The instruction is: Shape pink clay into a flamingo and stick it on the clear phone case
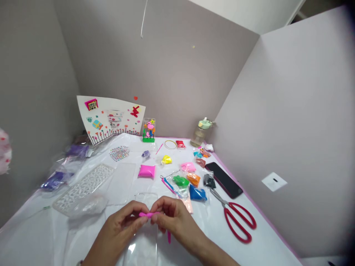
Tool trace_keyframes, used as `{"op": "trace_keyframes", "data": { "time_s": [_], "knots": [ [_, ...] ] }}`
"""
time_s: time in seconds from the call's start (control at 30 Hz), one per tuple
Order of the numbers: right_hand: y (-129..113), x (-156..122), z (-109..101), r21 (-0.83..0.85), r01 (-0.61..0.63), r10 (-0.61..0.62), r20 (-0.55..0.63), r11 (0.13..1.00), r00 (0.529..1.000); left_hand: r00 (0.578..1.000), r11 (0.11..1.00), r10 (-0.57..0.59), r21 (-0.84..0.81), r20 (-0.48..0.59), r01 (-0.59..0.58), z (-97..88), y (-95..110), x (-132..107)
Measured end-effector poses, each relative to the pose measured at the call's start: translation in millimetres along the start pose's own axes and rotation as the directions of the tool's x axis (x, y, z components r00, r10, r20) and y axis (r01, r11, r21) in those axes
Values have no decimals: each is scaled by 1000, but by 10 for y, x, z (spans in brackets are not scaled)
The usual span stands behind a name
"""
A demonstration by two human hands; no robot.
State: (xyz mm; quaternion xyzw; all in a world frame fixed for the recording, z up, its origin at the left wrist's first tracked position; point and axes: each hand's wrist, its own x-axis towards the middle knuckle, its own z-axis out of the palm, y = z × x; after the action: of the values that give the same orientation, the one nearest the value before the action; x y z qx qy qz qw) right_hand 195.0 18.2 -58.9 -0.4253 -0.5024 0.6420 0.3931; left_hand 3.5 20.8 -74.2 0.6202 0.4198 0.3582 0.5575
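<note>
Among the small bags on the white table cover (205,232), a clear wrapper holds a yellow lump (166,159), and others hold a green lump (181,181), an orange lump (193,180), a black lump (209,181) and a blue lump (198,193); a bright pink packet (146,171) lies by itself beyond the hands, and bags with purple contents (55,181) lie at the far left; a see-through bottle (198,136) with a pale green lid (205,123) stands upright near the back corner, what it contains being hard to tell; the pink strip (146,215) is between the person's two hands, above a clear case (145,245) at the near edge; its long axis runs nearly level from left to right, one end towards each hand; the left hand (122,224) pinches it between thumb and forefinger, while the right hand (177,218) closes thumb and forefinger on its other end, the remaining fingers curled; a pink stick (169,237) shows below the right hand, pointing towards the person, its upper part hidden.
</note>
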Motion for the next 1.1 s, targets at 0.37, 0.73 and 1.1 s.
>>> {"op": "trace_keyframes", "data": {
  "time_s": [0.37, 0.73, 1.1],
  "knots": [
    [-35, -62, 45, -222, 96, -122, -108, 970, 987, 998, 999, -31, 14, -61, 32, 11, 0, -21],
    [44, -28, 55, -127, 53, -63, -83, 991, 995, 996, 999, 30, -20, -78, -31, 24, 3, -20],
    [22, -9, 30, -117, -4, -4, -64, 993, 998, 992, 999, 11, 54, -128, -4, -19, -36, -18]
  ]
}}
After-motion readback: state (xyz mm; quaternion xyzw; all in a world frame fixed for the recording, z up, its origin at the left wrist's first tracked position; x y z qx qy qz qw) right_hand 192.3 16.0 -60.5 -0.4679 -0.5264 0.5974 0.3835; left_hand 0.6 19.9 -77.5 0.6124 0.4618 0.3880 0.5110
